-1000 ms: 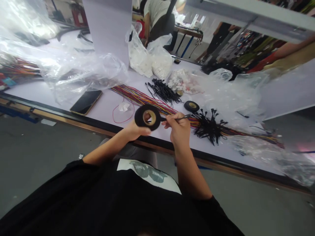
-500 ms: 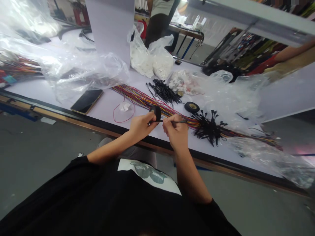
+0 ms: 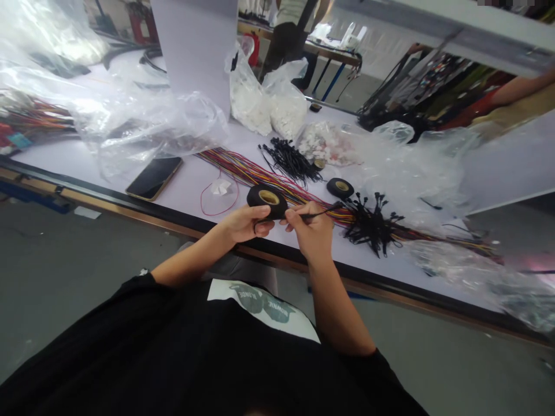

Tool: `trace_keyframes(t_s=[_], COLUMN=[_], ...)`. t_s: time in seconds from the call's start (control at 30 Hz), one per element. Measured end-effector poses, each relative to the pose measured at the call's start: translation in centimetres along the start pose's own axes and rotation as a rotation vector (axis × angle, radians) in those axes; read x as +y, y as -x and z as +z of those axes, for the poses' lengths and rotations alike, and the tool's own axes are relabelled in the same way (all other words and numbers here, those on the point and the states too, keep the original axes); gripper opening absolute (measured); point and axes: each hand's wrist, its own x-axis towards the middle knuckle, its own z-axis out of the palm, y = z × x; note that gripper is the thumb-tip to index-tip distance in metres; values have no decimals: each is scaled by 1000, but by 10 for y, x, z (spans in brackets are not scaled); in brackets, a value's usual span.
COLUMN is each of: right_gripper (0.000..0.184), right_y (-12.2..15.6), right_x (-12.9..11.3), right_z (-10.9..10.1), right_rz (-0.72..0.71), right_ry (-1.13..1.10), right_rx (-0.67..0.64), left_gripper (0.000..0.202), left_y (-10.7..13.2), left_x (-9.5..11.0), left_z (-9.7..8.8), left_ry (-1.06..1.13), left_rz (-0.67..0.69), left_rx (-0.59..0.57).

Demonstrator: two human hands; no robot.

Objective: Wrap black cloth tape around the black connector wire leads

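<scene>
My left hand (image 3: 249, 224) grips a roll of black tape (image 3: 255, 196) by its near edge, the yellowish core facing up. Close beside it, my right hand (image 3: 313, 230) pinches a short black cable (image 3: 323, 212) whose end points right. Between the two hands the tape roll nearly touches my right fingertips; whether tape is wrapped on the cable I cannot tell. Beneath and behind the hands runs a long bundle of coloured wires (image 3: 234, 164). Right of my right hand, a pile of black cables (image 3: 373, 225) lies across that bundle.
A second tape roll (image 3: 340, 188) and another heap of black cables (image 3: 290, 160) lie behind the wires. At left are a phone (image 3: 155, 178) and a thin red wire loop (image 3: 201, 199). Plastic bags of white parts (image 3: 288, 112) stand at the back. A person (image 3: 288, 34) stands beyond.
My left hand has turned the tape roll from edge-on to lying with its core visible, and its fingers have opened out somewhat. My right hand stays nearly in place, still pinching the black cable.
</scene>
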Motion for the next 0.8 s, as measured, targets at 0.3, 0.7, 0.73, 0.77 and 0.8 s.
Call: trace_keyframes(t_s=[0.3, 0.7, 0.73, 0.77, 0.8], right_gripper=[26, 22, 22, 22, 22], right_y=[-1, 8, 8, 7, 7], right_x=[-4, -7, -7, -6, -6], right_z=[-3, 4, 4, 4, 4], right_rz=[61, -11, 2, -12, -46], right_ry=[70, 234, 222, 222, 233], right_rx=[37, -11, 2, 23, 45], left_gripper=[59, 11, 11, 17, 26], left_y=[15, 4, 6, 7, 7], left_x=[4, -15, -15, -15, -13], left_z=[7, 23, 25, 25, 24], left_ry=[-623, -610, -530, -422, -299], left_rz=[342, 430, 414, 388, 353], left_rx=[-73, 439, 457, 471, 470])
